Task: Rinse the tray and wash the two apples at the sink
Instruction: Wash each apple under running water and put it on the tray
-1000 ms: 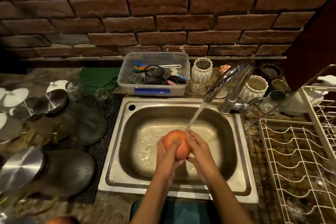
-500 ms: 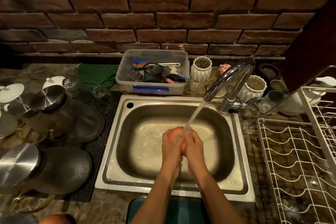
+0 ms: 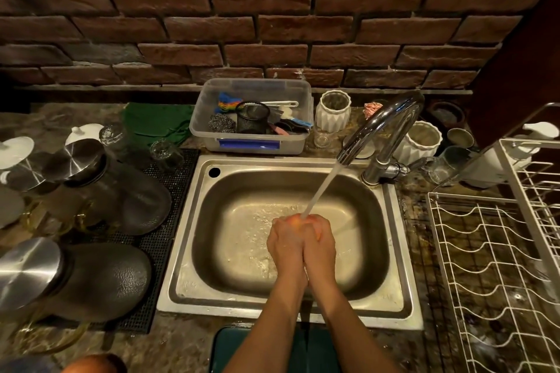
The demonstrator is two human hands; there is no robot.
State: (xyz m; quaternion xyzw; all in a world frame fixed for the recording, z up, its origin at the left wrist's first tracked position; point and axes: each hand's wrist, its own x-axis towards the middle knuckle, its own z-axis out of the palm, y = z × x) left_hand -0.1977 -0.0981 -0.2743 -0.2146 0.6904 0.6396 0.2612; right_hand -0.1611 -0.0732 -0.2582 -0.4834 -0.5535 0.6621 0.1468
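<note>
Orange-red apple (image 3: 316, 228), one item, enclosed between both hands over the middle of the steel sink (image 3: 188, 236); only slivers of skin show, at the top between the knuckles and at the outer edge of the right hand. Left hand (image 3: 285, 247): fingers curled round the near-left side of the fruit, knuckles up. Right hand (image 3: 319, 248): fingers curled round the right side, pressed against the left hand along the middle, so the two form one closed cup. Relation governing the next move: the apple lies ahead of and between the palms, toward the fingertips, with both wrists behind it and neither hand clearly nearer; being round, it offers no long axis to speak of, so turning it in any direction should serve equally. Water stream (image 3: 321, 191): falls slantwise from the tap (image 3: 381, 127), which stands beyond and to the right of the hands, and lands on the top of the clasp where the apple shows. Judgement: washing of this apple is under way; rolling the fruit within the cup would bring its hidden faces under the stream. Wet skin may slip, and the basin lies directly beneath. Second rounded orange-red item (image 3: 94, 365), at the lower frame edge, near and well left of the left hand; possibly the other apple, cannot tell. Tray: not identified with certainty. Wire rack (image 3: 485, 266) on the worktop, right of the right hand.
</note>
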